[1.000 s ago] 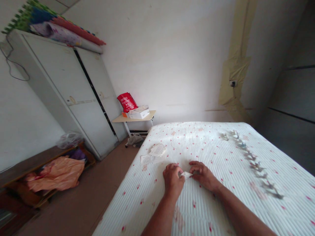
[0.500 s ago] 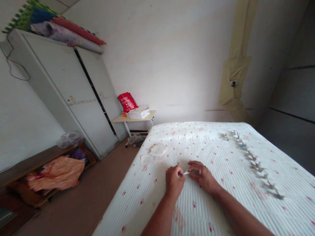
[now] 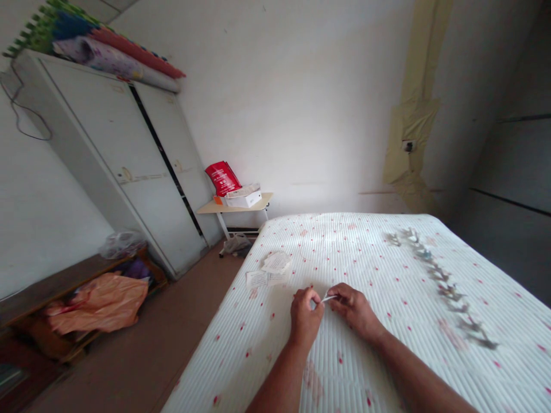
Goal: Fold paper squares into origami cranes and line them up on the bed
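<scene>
Between my two hands is a small folded piece of paper [image 3: 329, 298], thin and whitish. My left hand [image 3: 305, 315] pinches its left end between thumb and forefinger. The right end sits in the fingertips of my right hand [image 3: 353, 310], which are closed on it. Both hands are just above the bedspread [image 3: 344, 378], white and ribbed with red dots. Beyond my left hand lie several loose paper pieces [image 3: 275, 263] with printed text. Off to the right, a row of small folded paper figures [image 3: 443, 275] runs diagonally; their exact shapes are blurred.
A small table [image 3: 235, 207] holding a red bag [image 3: 222, 178] and a white box [image 3: 244, 198] stands beyond the bed's left corner. Grey lockers [image 3: 116, 143] are at the left. An orange plastic bag [image 3: 101, 304] rests on a low wooden shelf [image 3: 26, 298].
My right fingers have drawn together on the paper's right end; they were spread wider before. My left hand keeps its pinch, nearly in place.
</scene>
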Motion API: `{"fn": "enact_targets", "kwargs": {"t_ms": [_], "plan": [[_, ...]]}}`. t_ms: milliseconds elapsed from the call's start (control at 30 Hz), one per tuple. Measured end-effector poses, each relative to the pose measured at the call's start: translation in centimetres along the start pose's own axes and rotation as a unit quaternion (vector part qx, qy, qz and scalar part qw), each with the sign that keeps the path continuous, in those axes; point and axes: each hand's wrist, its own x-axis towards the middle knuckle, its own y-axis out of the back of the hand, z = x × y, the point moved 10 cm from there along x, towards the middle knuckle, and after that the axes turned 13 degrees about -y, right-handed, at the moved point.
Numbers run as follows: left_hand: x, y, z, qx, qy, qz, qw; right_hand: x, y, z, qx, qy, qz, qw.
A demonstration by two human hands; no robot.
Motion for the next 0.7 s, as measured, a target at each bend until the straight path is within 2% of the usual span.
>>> {"fn": "enact_targets", "kwargs": {"t_ms": [267,700], "plan": [[0.1,0.2,0.5,0.015,-0.024,0.009,1.000,0.2,-0.6,1.4,0.049,-0.022,-0.017,0.998],[0.0,-0.4,0.3,-0.011,-0.024,-0.002,1.000,0.1,-0.7,0.6,0.073,-0.014,-0.032,0.997]]}}
